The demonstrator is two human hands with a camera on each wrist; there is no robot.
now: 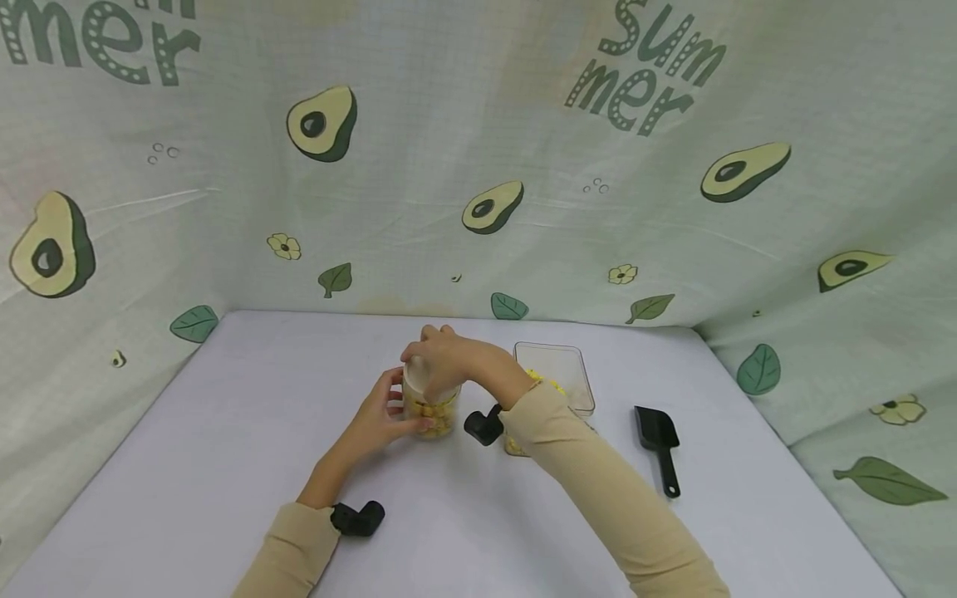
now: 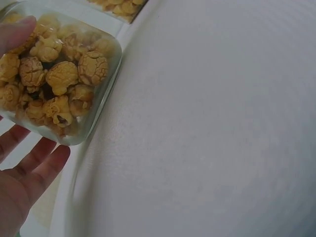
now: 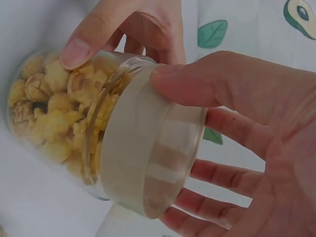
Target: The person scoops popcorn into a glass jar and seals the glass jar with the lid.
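A clear jar (image 1: 441,418) of caramel popcorn stands on the white table. My left hand (image 1: 380,419) holds its side, thumb on the near face and fingers on the far side. In the left wrist view the popcorn (image 2: 61,76) shows through the jar wall. From above, my right hand (image 1: 447,363) grips the lid (image 3: 131,138), which has a cream band and a see-through top. In the right wrist view the lid sits at the jar's mouth, thumb on one side and fingers round the other. Whether it is fully seated I cannot tell.
Behind the right forearm lies a clear rectangular container (image 1: 576,378) with yellow pieces, partly hidden by the sleeve. Farther right is a black scoop (image 1: 658,432), its handle toward me. A patterned cloth (image 1: 419,166) hangs behind and beside the table.
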